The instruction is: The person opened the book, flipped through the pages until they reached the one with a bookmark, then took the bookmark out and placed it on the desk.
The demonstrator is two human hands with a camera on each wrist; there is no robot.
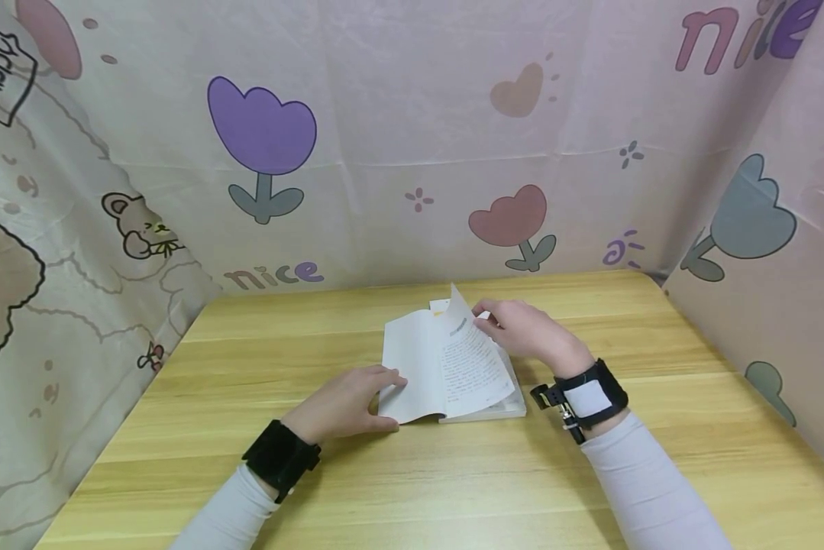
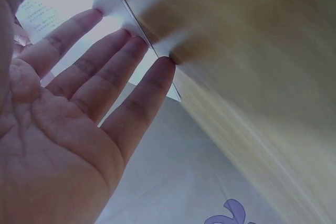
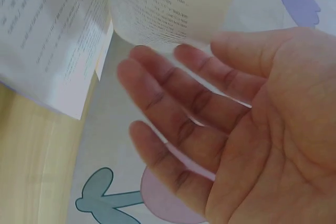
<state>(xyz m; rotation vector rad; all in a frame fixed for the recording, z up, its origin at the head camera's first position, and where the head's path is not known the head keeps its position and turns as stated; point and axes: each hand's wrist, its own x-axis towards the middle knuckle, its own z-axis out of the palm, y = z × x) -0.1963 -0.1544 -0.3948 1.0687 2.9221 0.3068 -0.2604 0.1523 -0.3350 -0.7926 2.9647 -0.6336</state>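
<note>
An open book [image 1: 415, 359] lies on the table, with a blank left page and a printed right leaf [image 1: 473, 367] that is raised and slanting. My left hand [image 1: 353, 397] rests at the book's left side, its fingers straight along the blank page's edge. In the left wrist view, the fingers of that left hand [image 2: 89, 87] spread against the bright page [image 2: 68, 3]. At the upper right, my right hand [image 1: 525, 328] pinches the edge of the raised leaf between thumb and forefinger. The right wrist view shows this printed leaf [image 3: 157, 9] curving above the right hand [image 3: 210, 114], other fingers loosely bent.
The book sits near the middle of a wooden table [image 1: 281, 328]. A cloth [image 1: 384, 114] printed with flowers and words hangs behind the table and along both sides. Black straps [image 1: 281, 458] with small cameras circle both wrists.
</note>
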